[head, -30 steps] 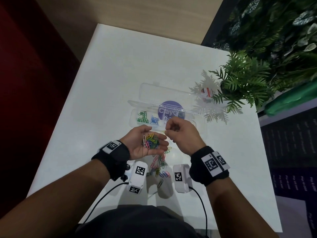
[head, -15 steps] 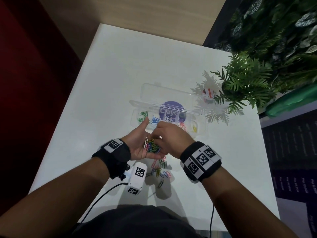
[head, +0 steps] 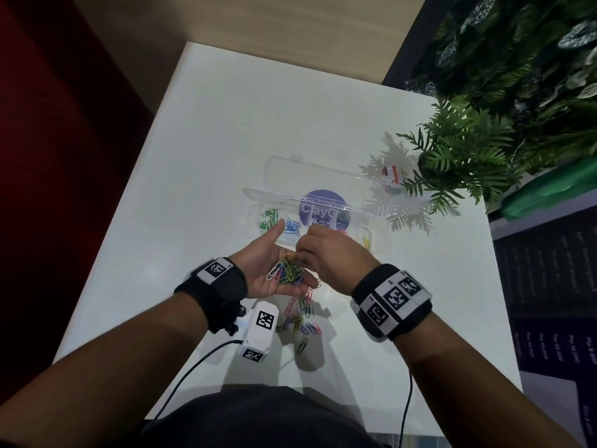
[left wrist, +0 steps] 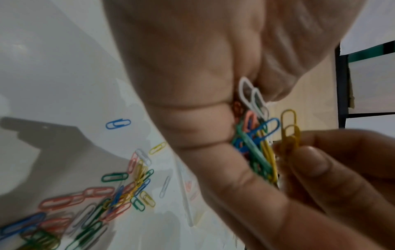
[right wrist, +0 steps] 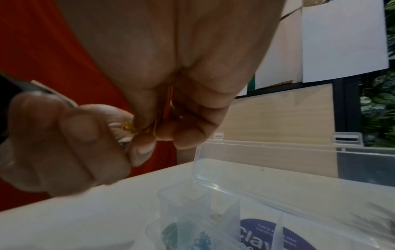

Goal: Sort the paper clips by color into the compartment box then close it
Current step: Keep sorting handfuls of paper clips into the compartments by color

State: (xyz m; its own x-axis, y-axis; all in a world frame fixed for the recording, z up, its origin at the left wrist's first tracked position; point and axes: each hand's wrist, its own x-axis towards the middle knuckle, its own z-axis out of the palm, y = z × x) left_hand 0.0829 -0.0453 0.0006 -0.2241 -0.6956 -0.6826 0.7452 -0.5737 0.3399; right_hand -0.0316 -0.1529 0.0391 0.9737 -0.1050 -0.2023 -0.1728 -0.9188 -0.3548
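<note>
My left hand [head: 268, 263] is palm up over the table's near middle, cupping a mixed pile of paper clips [head: 287, 273]. My right hand [head: 302, 253] reaches into that palm from the right. In the left wrist view its thumb and finger pinch two yellow clips [left wrist: 289, 130] beside the held pile [left wrist: 256, 143]. Just behind the hands lies the clear compartment box [head: 253, 221] with its lid [head: 290, 173] open and tilted back. It holds green clips [head: 269, 218], blue clips [head: 292, 226] and yellow clips [head: 366, 242] in separate compartments. More loose clips [head: 300, 315] lie on the table under the hands.
A fern [head: 458, 163] overhangs the table's right rear, with a small container [head: 392, 177] under its fronds. A white tagged block [head: 258, 331] and its cable lie near the front edge. The white table [head: 242, 108] ends at a dark red drop on the left.
My right hand came back from the box's front edge into the left palm and took hold of yellow clips. The left hand stayed in place with its pile.
</note>
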